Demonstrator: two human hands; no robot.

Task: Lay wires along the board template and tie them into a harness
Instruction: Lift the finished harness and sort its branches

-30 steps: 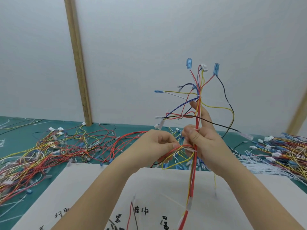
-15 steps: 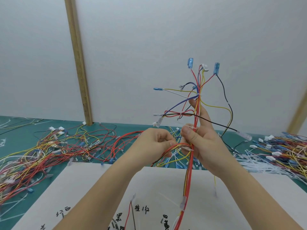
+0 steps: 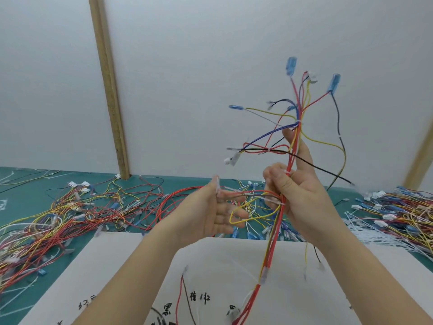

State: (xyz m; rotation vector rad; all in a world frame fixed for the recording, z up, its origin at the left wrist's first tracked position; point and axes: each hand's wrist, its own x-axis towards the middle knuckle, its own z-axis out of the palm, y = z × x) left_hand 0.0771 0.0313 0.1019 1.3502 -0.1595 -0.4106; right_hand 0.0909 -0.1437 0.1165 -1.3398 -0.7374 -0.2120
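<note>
My right hand (image 3: pixel 304 198) grips the trunk of a wire harness (image 3: pixel 300 111) and holds it upright, index finger stretched along it. Red, yellow, blue and black branches fan out above, ending in blue terminals (image 3: pixel 290 64) and white connectors. The trunk's red tail hangs down over the white board template (image 3: pixel 351 277), which bears handwritten marks. My left hand (image 3: pixel 206 214) is to the left, thumb up and fingers loosely spread. It pinches the tail of a white cable tie (image 3: pixel 236 191) that runs to the trunk just below my right thumb. A yellow loop hangs between the hands.
A large tangle of loose wires (image 3: pixel 70 207) covers the green mat (image 3: pixel 23 181) on the left. Another wire pile (image 3: pixel 410 212) and a heap of white cable ties (image 3: pixel 375 233) lie on the right. A wooden post (image 3: pixel 110 90) stands against the white wall.
My left hand has moved left, away from the right hand, and its fingers have spread, drawing the cable tie tail out. The harness has tilted slightly and risen.
</note>
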